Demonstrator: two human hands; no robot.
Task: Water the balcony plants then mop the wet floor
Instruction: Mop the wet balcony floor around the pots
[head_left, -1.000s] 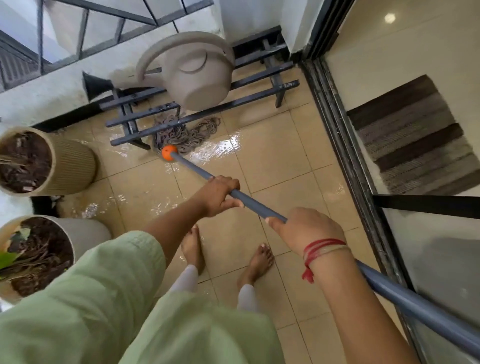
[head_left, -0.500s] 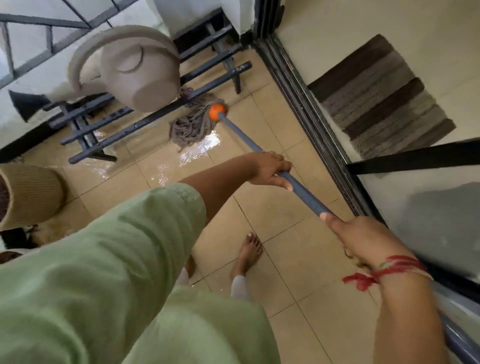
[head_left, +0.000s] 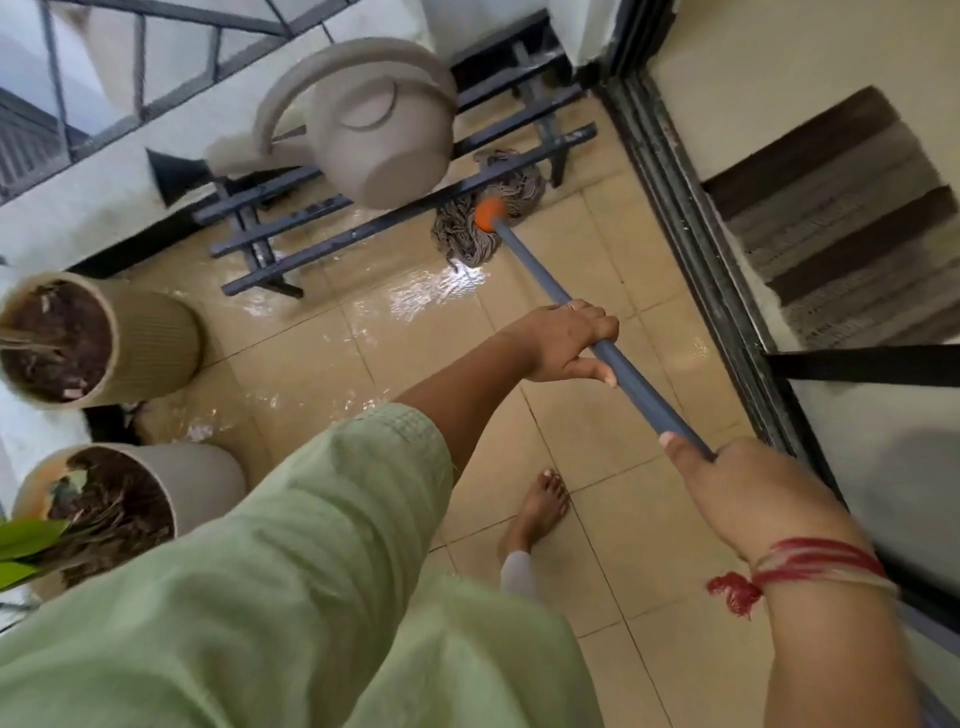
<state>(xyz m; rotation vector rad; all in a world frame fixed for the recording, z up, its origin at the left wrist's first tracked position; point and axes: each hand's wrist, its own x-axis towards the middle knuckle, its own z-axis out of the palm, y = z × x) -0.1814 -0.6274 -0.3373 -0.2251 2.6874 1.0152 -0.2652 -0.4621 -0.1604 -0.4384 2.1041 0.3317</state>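
A string mop head (head_left: 483, 218) with an orange collar lies on the wet tan tile floor (head_left: 415, 301), partly under the right end of a dark metal stand (head_left: 363, 228). Its grey-blue handle (head_left: 540, 275) slants down to the right. My left hand (head_left: 566, 345) grips the handle midway. My right hand (head_left: 737, 493), with a red thread at the wrist, holds it lower down. A beige watering can (head_left: 374, 130) rests on the stand. Two pots with soil (head_left: 156, 338) (head_left: 202, 483) stand at the left.
A sliding-door track (head_left: 691, 249) and black frame run along the right, with a striped doormat (head_left: 841, 228) indoors beyond it. A white parapet with railing (head_left: 104, 119) closes the far side. My bare foot (head_left: 540, 509) stands on the tiles near the centre.
The mop head has swept from under the stand's left side to its right end near the door track. Both hands followed it, and the camera swung so the pots are back in view.
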